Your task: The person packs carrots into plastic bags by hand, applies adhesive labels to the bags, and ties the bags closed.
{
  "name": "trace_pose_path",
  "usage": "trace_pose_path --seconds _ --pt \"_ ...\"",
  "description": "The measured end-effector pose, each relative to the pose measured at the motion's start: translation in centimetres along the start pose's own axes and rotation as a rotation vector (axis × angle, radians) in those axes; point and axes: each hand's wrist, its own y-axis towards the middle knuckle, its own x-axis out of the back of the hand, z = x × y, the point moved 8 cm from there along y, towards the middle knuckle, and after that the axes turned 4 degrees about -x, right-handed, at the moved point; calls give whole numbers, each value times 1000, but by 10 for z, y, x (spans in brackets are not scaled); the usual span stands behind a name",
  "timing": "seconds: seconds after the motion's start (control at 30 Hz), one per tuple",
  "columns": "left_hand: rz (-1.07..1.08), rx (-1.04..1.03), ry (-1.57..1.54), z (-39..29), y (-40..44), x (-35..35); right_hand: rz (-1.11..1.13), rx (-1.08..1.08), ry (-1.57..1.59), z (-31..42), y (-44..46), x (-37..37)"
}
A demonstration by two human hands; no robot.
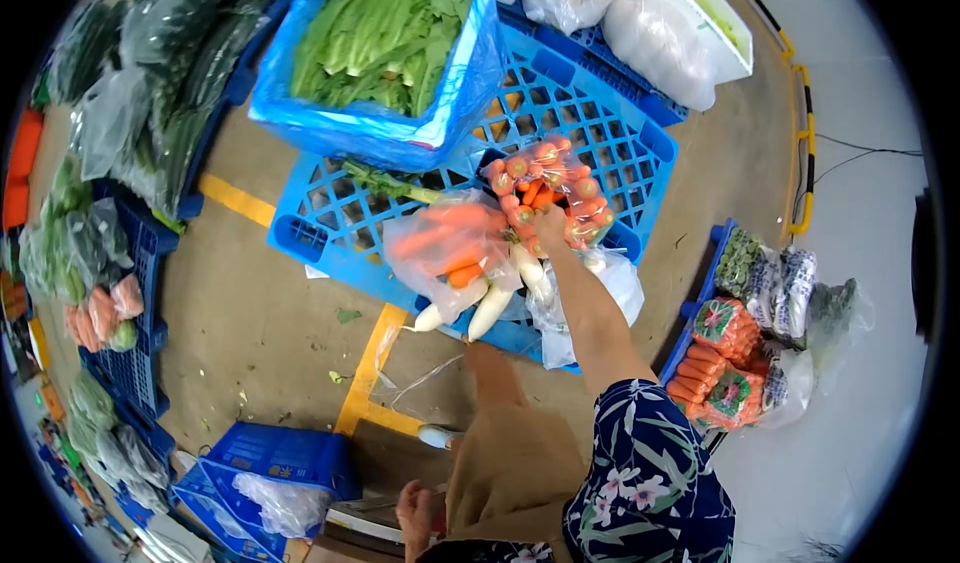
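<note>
My right hand (549,225) reaches down into an opened clear bag of carrots (590,208) on the blue pallet (350,263). It touches the carrots there; its fingers are mostly hidden. Left of it lies another plastic bag with bigger carrots (430,238). White radishes (490,311) stick out below that bag, towards me. A crumpled clear plastic bag (620,288) lies beneath my right forearm. Low in the view, my left hand (413,510) hangs beside my brown clothing, fingers curled, with nothing visible in it.
A blue-lined crate (275,113) of leafy greens stands on the pallet's far side. Bagged carrots (725,363) and other vegetables sit on a blue pallet at right. Bagged greens (180,53) line the left. A blue basket (270,453) with plastic stands at lower left.
</note>
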Motion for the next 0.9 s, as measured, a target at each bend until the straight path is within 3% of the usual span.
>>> trace_pose_path --seconds 0.07,0.17,0.27,0.33,0.47,0.53,0.6,0.67,0.73,0.83,0.9 --pt "149 134 -31 -9 14 -43 -42 -26 -74 -25 34 -32" --pt "207 236 -62 -17 28 -66 -9 -46 34 -47 68 -71" --pt "157 298 -97 -36 34 -64 -145 139 241 -14 73 -59" --pt "119 316 -67 -52 38 -58 -70 137 199 -11 81 -56" --pt "44 330 -78 -28 49 -32 21 61 201 -8 71 -35" --pt "26 349 -55 -35 49 -36 12 -76 182 -21 47 -19" --pt "38 322 -67 -50 55 -44 -97 -19 244 13 19 29" --pt "80 261 -121 -62 54 -54 -124 -70 582 13 -13 82" --pt "84 236 -64 -73 54 -59 -86 -220 773 5 -37 119" --pt "137 121 -16 -106 58 -71 208 -429 1107 23 -80 143" --pt "218 40 -84 -116 65 -80 386 -459 1204 52 -110 152"
